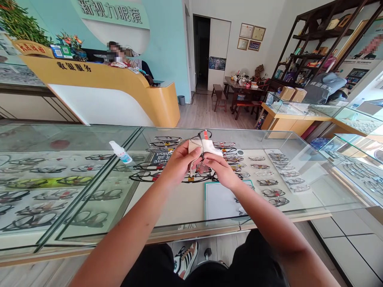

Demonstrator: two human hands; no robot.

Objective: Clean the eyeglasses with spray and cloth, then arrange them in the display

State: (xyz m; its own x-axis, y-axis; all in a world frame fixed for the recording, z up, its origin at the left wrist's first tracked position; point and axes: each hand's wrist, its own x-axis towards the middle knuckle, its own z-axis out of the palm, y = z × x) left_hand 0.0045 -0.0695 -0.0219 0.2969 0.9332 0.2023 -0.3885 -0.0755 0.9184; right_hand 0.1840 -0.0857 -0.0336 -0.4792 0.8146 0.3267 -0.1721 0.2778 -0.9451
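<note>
Pinching between thumb and fingers, the left hand (181, 157) is pressing a white cloth (213, 148) against a pair of glasses (205, 134), which the right hand (220, 169) is clasping above the glass counter (176, 203)

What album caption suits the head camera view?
Left hand and right hand hold a white cloth and eyeglasses over a glass counter.

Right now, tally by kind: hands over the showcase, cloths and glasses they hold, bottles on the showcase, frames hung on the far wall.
Left hand and right hand: 2
Cloth: 1
Held glasses: 1
Bottle: 1
Wall frames: 4
Total: 9
</note>
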